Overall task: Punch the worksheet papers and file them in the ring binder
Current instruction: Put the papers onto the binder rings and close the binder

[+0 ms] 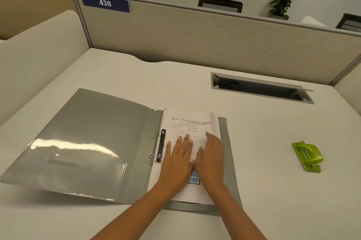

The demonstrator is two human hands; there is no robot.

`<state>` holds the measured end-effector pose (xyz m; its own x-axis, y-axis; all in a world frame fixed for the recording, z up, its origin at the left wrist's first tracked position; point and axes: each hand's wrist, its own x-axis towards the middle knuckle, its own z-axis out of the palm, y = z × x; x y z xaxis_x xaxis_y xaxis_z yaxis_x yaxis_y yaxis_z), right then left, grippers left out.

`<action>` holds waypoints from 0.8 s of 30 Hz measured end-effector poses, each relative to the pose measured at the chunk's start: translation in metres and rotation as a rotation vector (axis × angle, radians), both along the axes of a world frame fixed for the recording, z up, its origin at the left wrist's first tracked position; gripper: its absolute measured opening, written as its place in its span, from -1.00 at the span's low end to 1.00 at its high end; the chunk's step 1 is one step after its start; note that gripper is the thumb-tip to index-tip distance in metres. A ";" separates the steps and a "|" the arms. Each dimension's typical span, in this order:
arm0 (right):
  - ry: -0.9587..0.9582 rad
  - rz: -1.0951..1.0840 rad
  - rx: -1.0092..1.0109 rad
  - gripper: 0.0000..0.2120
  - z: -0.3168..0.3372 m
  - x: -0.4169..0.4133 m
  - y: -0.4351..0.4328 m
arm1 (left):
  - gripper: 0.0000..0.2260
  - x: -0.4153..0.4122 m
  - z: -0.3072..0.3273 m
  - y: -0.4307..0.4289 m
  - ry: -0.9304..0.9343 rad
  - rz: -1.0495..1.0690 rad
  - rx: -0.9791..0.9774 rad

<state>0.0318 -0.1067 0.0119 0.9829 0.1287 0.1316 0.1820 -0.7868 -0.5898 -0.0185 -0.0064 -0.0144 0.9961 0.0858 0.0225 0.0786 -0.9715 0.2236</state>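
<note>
On glossy grey binder (88, 142): flat white worksheets (197, 122).

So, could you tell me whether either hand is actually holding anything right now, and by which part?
Nothing is gripped. The left hand and right hand lie flat, palms down, on the worksheet papers in the open ring binder.

A grey ring binder (93, 138) is being seen lying open near the front edge of an off-white desk (254, 190), a glossy clear pocket shining on its left cover. White worksheet papers (187, 122) are being shown with black print. A lime-green hole punch (307, 156) is being seen toward the right edge.
</note>
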 end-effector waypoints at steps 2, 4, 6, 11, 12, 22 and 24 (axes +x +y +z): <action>0.091 0.065 0.015 -0.53 -0.013 -0.004 0.004 | -0.45 -0.001 -0.003 -0.002 -0.020 0.004 -0.019; 0.085 0.066 -0.049 -0.52 -0.023 -0.003 0.002 | -0.49 -0.004 -0.001 -0.003 -0.046 -0.005 -0.017; 0.007 0.060 -0.166 -0.50 -0.029 0.000 -0.002 | -0.50 -0.005 0.001 -0.003 -0.066 0.000 0.003; -0.052 0.057 -0.222 -0.48 -0.032 0.002 -0.002 | -0.52 -0.001 -0.002 0.001 -0.059 0.005 -0.054; -0.059 0.057 -0.233 -0.48 -0.033 0.001 -0.002 | -0.52 -0.002 0.001 0.004 -0.081 0.002 -0.076; -0.090 0.069 -0.303 -0.46 -0.037 0.002 -0.003 | -0.58 -0.019 0.087 0.109 -0.420 0.372 -0.227; -0.093 0.072 -0.307 -0.46 -0.037 0.002 -0.003 | -0.56 -0.027 0.097 0.139 -0.392 0.526 -0.162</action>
